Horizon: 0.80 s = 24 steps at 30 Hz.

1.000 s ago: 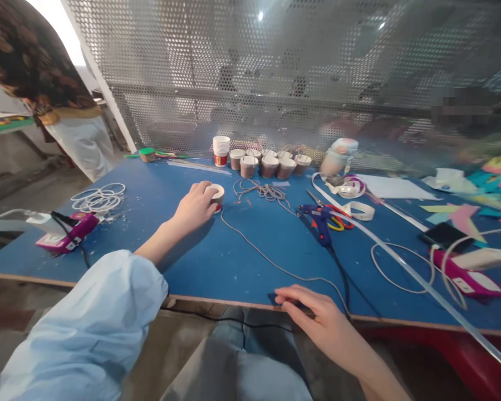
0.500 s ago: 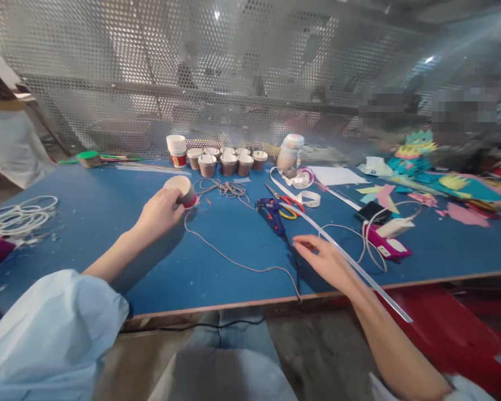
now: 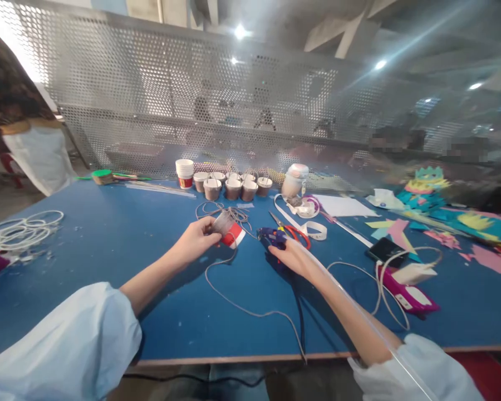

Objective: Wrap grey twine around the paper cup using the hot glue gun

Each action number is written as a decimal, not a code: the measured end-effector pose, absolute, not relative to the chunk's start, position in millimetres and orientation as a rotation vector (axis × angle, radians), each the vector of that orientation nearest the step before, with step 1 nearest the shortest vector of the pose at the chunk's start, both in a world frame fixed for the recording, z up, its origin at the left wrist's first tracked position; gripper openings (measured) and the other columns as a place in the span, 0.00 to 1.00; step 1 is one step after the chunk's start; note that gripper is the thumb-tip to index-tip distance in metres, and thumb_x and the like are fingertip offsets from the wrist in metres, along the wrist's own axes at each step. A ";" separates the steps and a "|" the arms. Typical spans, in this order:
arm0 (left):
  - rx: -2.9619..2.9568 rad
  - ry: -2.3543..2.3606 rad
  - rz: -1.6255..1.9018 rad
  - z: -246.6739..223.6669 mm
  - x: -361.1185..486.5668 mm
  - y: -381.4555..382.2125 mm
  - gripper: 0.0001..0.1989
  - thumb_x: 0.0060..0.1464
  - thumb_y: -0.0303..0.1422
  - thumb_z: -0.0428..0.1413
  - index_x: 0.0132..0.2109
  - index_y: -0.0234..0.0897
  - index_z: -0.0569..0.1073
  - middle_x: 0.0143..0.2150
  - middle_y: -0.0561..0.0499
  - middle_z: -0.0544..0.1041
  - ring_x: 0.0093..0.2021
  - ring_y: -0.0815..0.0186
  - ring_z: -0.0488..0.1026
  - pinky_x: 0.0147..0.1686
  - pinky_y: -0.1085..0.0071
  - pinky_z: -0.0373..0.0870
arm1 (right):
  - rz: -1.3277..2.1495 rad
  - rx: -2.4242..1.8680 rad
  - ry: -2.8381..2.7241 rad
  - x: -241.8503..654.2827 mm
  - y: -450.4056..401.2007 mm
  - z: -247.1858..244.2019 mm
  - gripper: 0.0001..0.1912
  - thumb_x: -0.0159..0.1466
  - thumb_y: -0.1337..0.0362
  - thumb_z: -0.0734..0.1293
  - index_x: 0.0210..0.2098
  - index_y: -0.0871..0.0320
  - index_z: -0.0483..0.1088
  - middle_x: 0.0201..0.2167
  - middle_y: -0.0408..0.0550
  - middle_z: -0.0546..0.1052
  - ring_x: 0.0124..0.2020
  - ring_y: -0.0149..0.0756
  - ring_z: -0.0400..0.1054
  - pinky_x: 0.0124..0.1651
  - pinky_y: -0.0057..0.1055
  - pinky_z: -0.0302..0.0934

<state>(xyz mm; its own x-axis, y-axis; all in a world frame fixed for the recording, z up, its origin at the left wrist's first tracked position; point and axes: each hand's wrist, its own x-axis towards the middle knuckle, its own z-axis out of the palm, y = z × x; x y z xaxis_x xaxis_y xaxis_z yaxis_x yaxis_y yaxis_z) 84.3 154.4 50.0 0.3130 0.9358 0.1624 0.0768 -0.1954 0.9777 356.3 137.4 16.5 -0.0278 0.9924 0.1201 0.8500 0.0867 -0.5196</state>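
While the left hand (image 3: 198, 239) grips a paper cup (image 3: 229, 228) over the middle of the worktop (image 3: 179, 326), the right hand (image 3: 292, 257) reaches over a blue glue gun (image 3: 272, 236), fingers bent at its handle; whether they close on it cannot be told. Both forearms come in from the near edge, the left wrist fairly straight, the right palm angled down.

Grey cord (image 3: 254, 313) trails to the near edge. The held cup tilts, with grey cord wound around one part and a red band and white end bare at its lower right; its inside is hidden.

Beyond the glue gun lie scissors (image 3: 299, 234) and a white tape (image 3: 317, 230) with markings too small to read. Toward the right edge sits a purple power strip (image 3: 409, 292).

Along the far edge, a green-lidded tub (image 3: 102, 177) stands toward the left corner, then nested white cups (image 3: 185, 174), the outermost with red on its side and no legible lettering. Beside them is a cluster of brownish cups (image 3: 232, 188) with white rims, contents unclear, then a pale lidded jar (image 3: 294, 180), upright.
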 end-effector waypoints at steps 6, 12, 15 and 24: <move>1.437 0.991 1.049 32.7 84.7 152.5 0.07 0.45 0.28 0.56 0.35 0.32 0.71 0.28 0.52 0.74 0.27 0.69 0.70 0.32 0.70 0.65 | 0.621 -1.693 -1.710 351.8 128.5 17.7 0.19 0.60 0.55 0.61 0.44 0.58 0.73 0.31 0.47 0.78 0.32 0.40 0.72 0.34 0.33 0.66; 1.491 1.075 1.028 30.3 81.1 144.1 0.07 0.46 0.31 0.56 0.35 0.33 0.70 0.29 0.53 0.72 0.30 0.68 0.68 0.31 0.71 0.64 | 0.971 -1.456 -1.600 335.8 94.6 40.6 0.17 0.62 0.53 0.61 0.39 0.58 0.72 0.24 0.45 0.76 0.27 0.36 0.71 0.35 0.32 0.66; 1.500 1.102 0.992 27.2 83.4 138.1 0.08 0.47 0.32 0.56 0.35 0.33 0.70 0.29 0.53 0.72 0.29 0.69 0.67 0.29 0.72 0.64 | 0.886 -1.513 -1.686 325.1 80.0 44.9 0.14 0.61 0.52 0.62 0.35 0.57 0.71 0.18 0.40 0.69 0.22 0.33 0.66 0.29 0.28 0.63; 1.584 1.157 0.866 20.3 86.0 126.6 0.08 0.51 0.34 0.54 0.37 0.34 0.71 0.31 0.51 0.75 0.31 0.66 0.71 0.33 0.71 0.66 | 0.857 -1.594 -1.790 311.4 69.5 48.2 0.15 0.60 0.53 0.63 0.23 0.55 0.61 0.18 0.37 0.62 0.20 0.27 0.54 0.23 0.24 0.54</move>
<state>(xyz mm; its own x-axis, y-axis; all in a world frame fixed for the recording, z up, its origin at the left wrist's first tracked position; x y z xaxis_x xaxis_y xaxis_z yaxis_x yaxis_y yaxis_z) 86.0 126.6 20.3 0.2995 0.9541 0.0072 0.2753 -0.0936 0.9568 311.4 69.5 48.2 -0.1111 0.9938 0.0100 0.6158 0.0768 -0.7842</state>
